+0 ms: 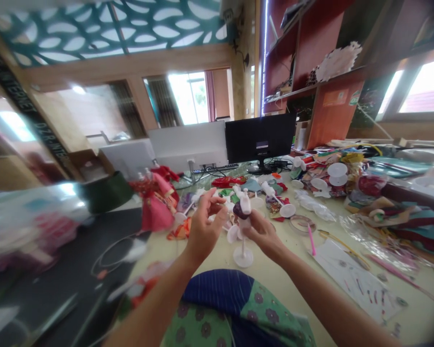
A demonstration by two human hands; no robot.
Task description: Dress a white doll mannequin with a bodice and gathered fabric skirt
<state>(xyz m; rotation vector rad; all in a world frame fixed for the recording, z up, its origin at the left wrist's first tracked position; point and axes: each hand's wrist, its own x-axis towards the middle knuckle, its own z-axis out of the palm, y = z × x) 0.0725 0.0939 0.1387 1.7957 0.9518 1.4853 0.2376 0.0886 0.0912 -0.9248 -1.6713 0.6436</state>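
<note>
A small white mannequin [245,202] on a round white stand stands upright on the table in front of me, with a dark purple piece of cloth [239,211] round its upper part. My right hand [263,232] grips the mannequin from the right, thumb and fingers round its lower body. To the left of it my left hand [210,220] is raised, its fingers curved and apart, with nothing seen in it. Behind both hands lie more white mannequins and several bits of coloured cloth. In front of me a green and blue patterned fabric [220,294] shows.
Doll dresses [155,205] in red and pink stand at the left. Two monitors [260,137] stand at the back. On the right are a pink pen [311,240], a tape roll [303,223], yellow-handled scissors [347,250], a white sheet [354,279] with small pieces, and a heap of scraps.
</note>
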